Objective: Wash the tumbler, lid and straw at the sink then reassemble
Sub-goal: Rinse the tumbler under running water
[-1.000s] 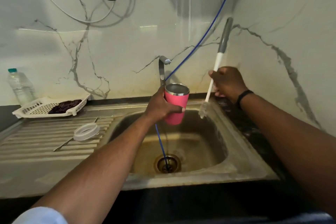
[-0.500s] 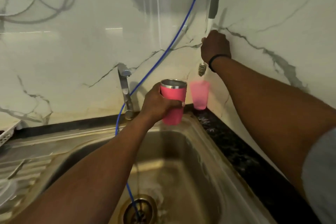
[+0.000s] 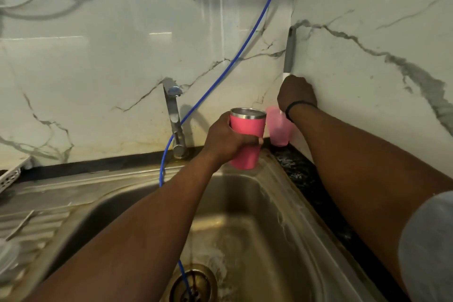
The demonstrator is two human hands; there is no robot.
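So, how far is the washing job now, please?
Done: the lid and straw are off, lying on the drainboard at the left edge; whether they are washed cannot be told. In hand: the left hand holds the pink tumbler upright above the sink, while the right hand lowers the bottle brush into a pink cup in the corner. Left: reassembling.
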